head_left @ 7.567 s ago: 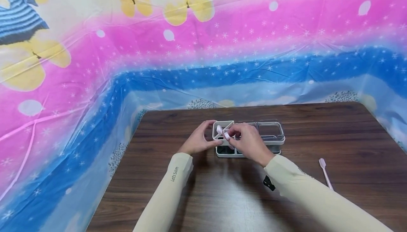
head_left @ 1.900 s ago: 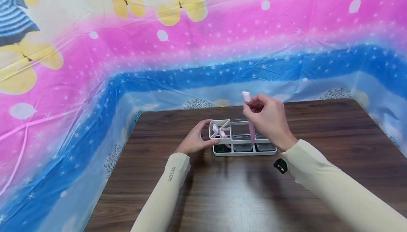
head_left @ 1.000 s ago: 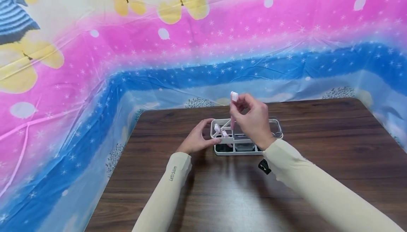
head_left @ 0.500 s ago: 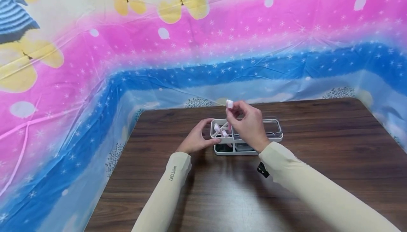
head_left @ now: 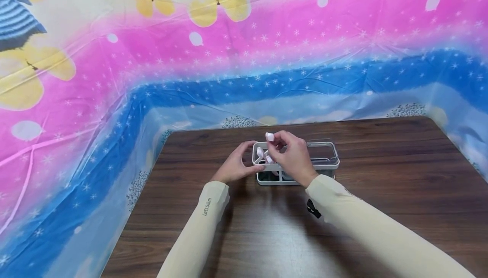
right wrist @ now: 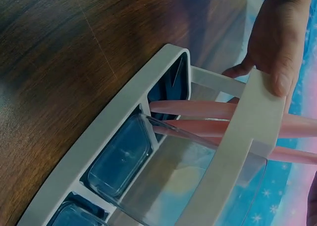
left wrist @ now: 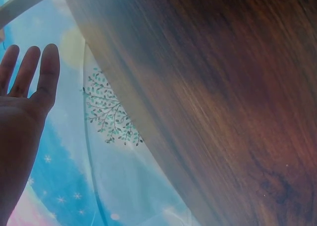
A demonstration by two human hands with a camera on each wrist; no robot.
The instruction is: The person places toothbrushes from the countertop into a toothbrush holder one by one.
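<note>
A white two-tier toothbrush holder [head_left: 331, 165] stands on the table. My left hand [head_left: 237, 165] grips its left end, thumb at the front of the upper rim and fingers round the back. Two pink toothbrushes, one at the far left [head_left: 260, 152] and one beside it [head_left: 269, 159], stand tilted in the divided left section. Between thumb and fingers, my right hand [head_left: 293, 155] pinches a third pink toothbrush [head_left: 270, 136], head up, over that same section. In the right wrist view, pink handles [right wrist: 193, 108] pass behind the upper frame toward the dark end compartment of the base.
Clear cups [right wrist: 121, 156] sit in the other base compartments of the holder. The brown wooden table [head_left: 244, 231] runs back to a patterned cloth [head_left: 236, 95] hung behind and to the left. A black piece [head_left: 313, 208] hangs under my right wrist.
The toothbrush that lay on the table at the right is now in my right hand. That hand has carried it left and lowered it into the left section; my left hand stays put.
</note>
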